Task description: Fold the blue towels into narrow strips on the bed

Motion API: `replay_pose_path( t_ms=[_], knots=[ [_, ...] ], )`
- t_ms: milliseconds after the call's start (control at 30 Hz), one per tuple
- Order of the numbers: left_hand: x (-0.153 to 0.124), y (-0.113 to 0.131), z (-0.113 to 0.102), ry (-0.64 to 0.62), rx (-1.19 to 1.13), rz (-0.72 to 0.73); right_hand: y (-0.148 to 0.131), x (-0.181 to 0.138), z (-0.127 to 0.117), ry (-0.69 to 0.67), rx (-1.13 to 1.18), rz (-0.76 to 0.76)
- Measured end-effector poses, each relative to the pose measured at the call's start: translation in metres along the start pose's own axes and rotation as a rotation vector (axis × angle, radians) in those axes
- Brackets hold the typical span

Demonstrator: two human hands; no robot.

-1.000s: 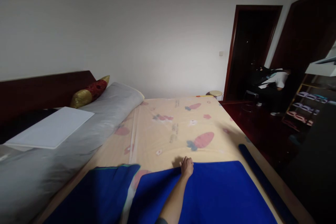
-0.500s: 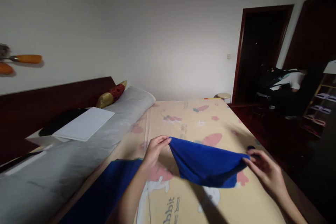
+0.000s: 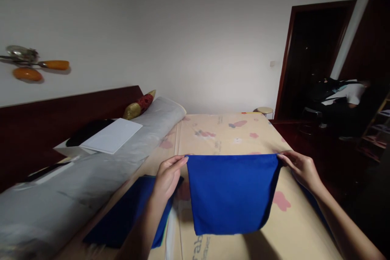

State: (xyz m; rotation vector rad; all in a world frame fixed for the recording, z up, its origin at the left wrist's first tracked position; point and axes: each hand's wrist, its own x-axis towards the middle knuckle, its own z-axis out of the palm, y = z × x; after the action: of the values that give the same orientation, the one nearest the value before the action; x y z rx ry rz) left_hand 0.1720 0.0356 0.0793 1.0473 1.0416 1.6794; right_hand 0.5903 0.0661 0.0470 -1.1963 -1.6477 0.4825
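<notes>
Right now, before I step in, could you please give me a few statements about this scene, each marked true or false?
1. The left hand pinches one top corner of the raised blue cloth. True.
2. The right hand rests flat on the headboard. False: it pinches the opposite top corner of the raised blue cloth.
3. The other blue cloth lies on the floor. False: it lies on the patterned sheet, left of the raised one.
4. A red and gold cushion lies near the end of the headboard. True.
5. The raised blue cloth is crumpled into a ball. False: it hangs spread between both hands.
</notes>
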Motion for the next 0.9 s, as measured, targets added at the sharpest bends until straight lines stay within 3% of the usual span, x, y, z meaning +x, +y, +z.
replay_pose_path(
  t_ms=[133, 233, 433, 500, 600, 700, 733, 767, 900],
  knots=[
    [0.027, -0.038, 0.0, 0.058, 0.009, -0.027, 0.023, 0.019, 0.018, -0.115, -0.073, 0.019],
    [0.05, -0.055, 0.006, 0.061, 0.015, -0.023, 0.031, 0.034, 0.027, -0.124, -0.056, 0.031],
    [0.068, -0.043, 0.009, 0.016, 0.019, 0.06, 0.015, 0.047, 0.006, -0.048, 0.029, -0.004],
    [0.057, -0.041, -0.001, -0.024, 0.047, 0.067, 0.014, 0.036, -0.004, -0.088, 0.073, 0.002],
    [0.026, -0.063, -0.027, -0.071, 0.116, 0.025, 0.033, 0.002, -0.007, -0.294, 0.122, 0.085],
    [-0.016, -0.12, -0.062, -0.126, 0.257, -0.084, 0.078, -0.05, 0.013, -0.554, 0.105, 0.216],
    [-0.032, -0.144, -0.072, -0.171, 0.412, -0.111, 0.096, -0.07, 0.024, -0.618, 0.081, 0.252],
    [-0.047, -0.168, -0.081, -0.257, 0.579, -0.159, 0.115, -0.091, 0.037, -0.66, 0.047, 0.282],
    [-0.105, -0.243, -0.105, -0.301, 0.726, -0.278, 0.169, -0.169, 0.081, -0.736, -0.1, 0.346]
  ],
)
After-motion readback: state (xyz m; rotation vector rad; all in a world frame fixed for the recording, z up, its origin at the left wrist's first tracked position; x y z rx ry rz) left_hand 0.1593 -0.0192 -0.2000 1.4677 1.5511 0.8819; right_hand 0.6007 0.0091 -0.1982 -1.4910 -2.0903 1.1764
